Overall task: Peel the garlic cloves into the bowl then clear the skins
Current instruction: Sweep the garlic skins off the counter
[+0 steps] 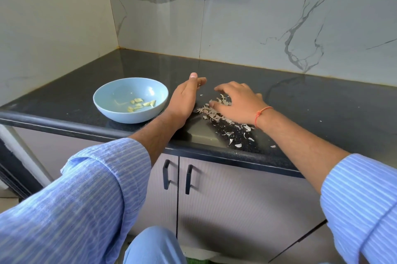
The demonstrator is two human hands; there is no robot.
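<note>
Right hand (pixel 238 102) spread, fingers over garlic skins (pixel 211 113); left hand (pixel 184 100) flat on edge beside them, bowl (pixel 107 100) beyond.

sleeves (pixel 90 188): blue-white striped, rolled up | right wrist: orange thread band (pixel 261 113) | trousers (pixel 154 246): light blue

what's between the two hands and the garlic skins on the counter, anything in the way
Nothing visible. The right hand already rests on the garlic skins, and the left hand stands edge-on beside them, between pile and bowl.
</note>
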